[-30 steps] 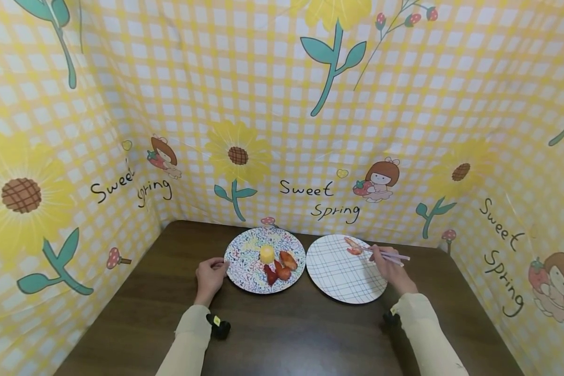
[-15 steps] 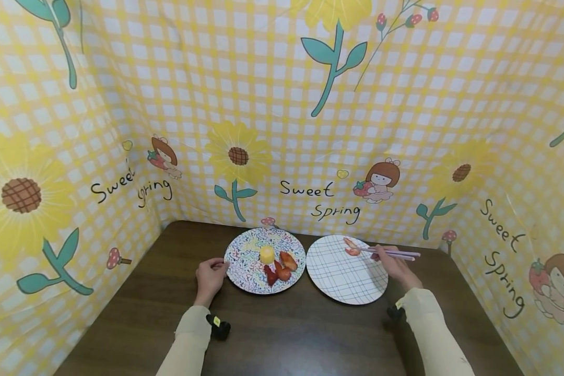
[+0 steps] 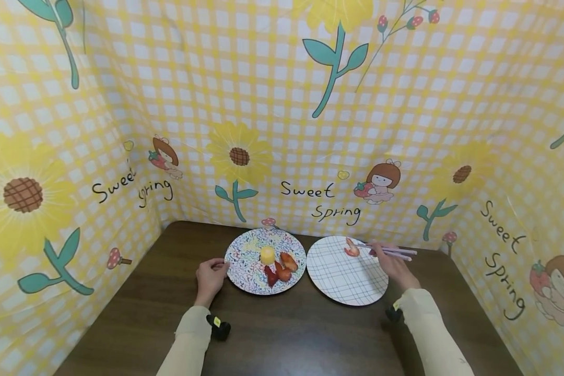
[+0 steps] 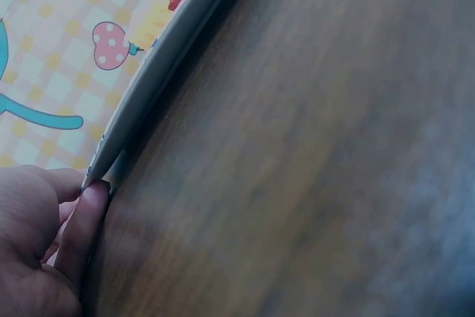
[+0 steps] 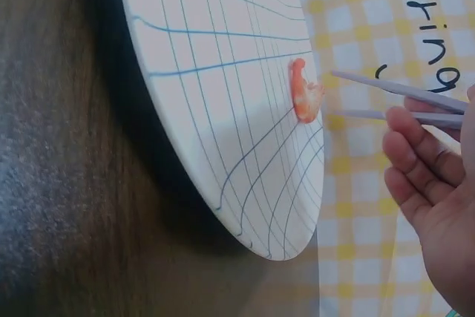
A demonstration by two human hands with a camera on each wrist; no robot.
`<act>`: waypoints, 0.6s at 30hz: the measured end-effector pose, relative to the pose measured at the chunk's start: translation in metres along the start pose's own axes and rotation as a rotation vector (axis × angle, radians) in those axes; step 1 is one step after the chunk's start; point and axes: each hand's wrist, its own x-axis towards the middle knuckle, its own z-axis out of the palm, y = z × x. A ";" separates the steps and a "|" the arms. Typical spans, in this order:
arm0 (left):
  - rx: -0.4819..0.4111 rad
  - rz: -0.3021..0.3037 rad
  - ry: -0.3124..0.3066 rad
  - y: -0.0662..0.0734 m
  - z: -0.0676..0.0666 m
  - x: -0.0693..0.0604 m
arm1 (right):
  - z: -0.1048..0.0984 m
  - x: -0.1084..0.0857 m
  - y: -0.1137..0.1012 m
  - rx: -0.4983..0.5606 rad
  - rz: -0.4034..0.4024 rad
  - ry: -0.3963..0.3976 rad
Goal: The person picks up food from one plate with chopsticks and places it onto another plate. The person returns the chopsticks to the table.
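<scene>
My left hand pinches the left rim of a speckled multicoloured plate; in the left wrist view its thumb and a finger meet at the edge. On that plate stand a short yellow cylindrical piece and several reddish-brown glazed food pieces. My right hand holds a pair of pale purple chopsticks over a white plate with blue grid lines. Near the far rim lies a pink-orange shrimp. In the right wrist view the chopstick tips are spread, beside the shrimp, with nothing between them.
Both plates rest side by side on a dark brown wooden table, near its back edge. A yellow checked cloth with flowers and lettering hangs behind and at both sides. A black wrist device sits at the left sleeve.
My right hand shifted right, then slightly back left, and the chopsticks spread apart around the shrimp's spot. The shrimp's outline changed a little on the plate. My left hand has stayed put.
</scene>
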 end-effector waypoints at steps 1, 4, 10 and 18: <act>-0.002 0.000 -0.001 0.000 0.001 0.000 | 0.000 0.001 0.001 -0.004 0.013 -0.011; -0.004 0.000 -0.005 0.000 0.001 0.000 | 0.000 0.003 0.005 -0.028 0.028 -0.069; 0.009 0.007 -0.003 0.000 0.002 0.000 | 0.004 0.008 0.003 -0.032 -0.020 -0.112; 0.003 0.015 -0.007 -0.003 0.000 0.001 | 0.013 0.006 -0.002 -0.042 -0.143 0.001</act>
